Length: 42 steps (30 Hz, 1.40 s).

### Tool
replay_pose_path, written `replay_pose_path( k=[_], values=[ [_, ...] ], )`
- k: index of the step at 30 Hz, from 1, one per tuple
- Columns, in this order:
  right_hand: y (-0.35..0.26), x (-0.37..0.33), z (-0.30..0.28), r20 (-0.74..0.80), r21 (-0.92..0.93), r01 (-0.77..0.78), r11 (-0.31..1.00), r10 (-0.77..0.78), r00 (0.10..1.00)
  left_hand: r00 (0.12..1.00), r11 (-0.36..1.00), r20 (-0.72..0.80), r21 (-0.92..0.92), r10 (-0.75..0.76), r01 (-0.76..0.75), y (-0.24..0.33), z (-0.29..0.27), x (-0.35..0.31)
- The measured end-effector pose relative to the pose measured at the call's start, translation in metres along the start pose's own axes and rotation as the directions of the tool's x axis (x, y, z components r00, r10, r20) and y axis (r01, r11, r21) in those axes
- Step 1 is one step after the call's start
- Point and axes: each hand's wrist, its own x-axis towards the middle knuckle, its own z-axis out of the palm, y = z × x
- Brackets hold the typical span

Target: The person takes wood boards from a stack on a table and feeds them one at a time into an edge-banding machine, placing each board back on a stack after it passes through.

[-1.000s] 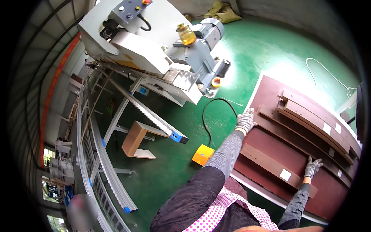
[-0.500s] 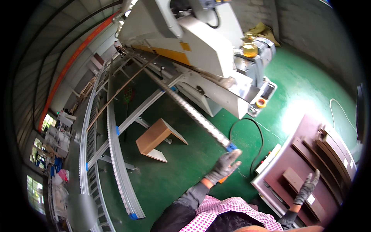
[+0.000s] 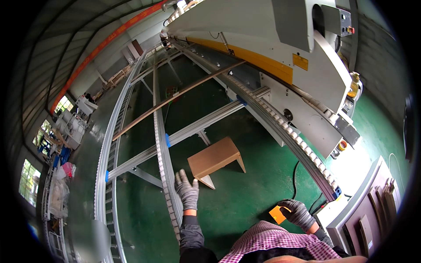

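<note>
Gloved in grey stripes, my left hand (image 3: 187, 191) is open, its fingers stretched out beside the middle roller rail (image 3: 163, 175); whether it touches the rail I cannot tell. My right hand (image 3: 299, 214), in a matching glove, hangs near my body with its fingers loosely bent and apart, nothing seen in it. Next to its fingertips shows an orange object (image 3: 276, 215), apparently lower down; its kind is unclear. A long thin brown strip (image 3: 180, 98) lies across the rails farther ahead. Beyond my left hand, a bent brown panel piece (image 3: 215, 158) stands on the green floor.
A long white and yellow machine (image 3: 263, 57) runs along the right. Its near roller rail (image 3: 302, 147) ends close to my right hand. Brown boards (image 3: 378, 206) lie on a stand at the lower right. Crossbars (image 3: 206, 122) join the rails. A person (image 3: 164, 38) stands at the far end.
The view has swung left. My left hand has left the right rail's end and come beside the middle rail. My right hand has moved from above the boards to near the orange object.
</note>
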Motion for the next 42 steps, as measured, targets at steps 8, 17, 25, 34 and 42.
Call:
replay_pose_path(
  k=[8,17,25,34,42],
  values=[
    [0.0,0.006,0.049,0.307,-0.05,-0.078,0.996,0.09,0.948,0.825,0.848,0.199,0.168,-0.529,0.503,-0.151,0.005,-0.052],
    [-0.017,0.013,0.059,0.44,-0.168,-0.082,0.982,0.15,0.885,0.922,0.947,0.217,0.075,-0.32,0.311,-0.142,0.026,0.0],
    [-0.007,-0.01,0.053,0.297,-0.236,-0.152,0.96,0.221,0.929,0.856,0.892,0.269,0.236,-0.441,0.385,-0.13,0.037,0.065],
    [-0.01,-0.026,0.049,0.289,-0.343,-0.308,0.887,0.411,0.864,0.82,0.842,0.198,0.195,-0.536,0.503,-0.124,0.051,0.118],
    [0.001,-0.042,0.05,0.269,-0.304,-0.31,0.901,0.393,0.879,0.955,0.963,0.226,0.232,-0.191,0.137,-0.08,0.065,0.195]
  ],
)
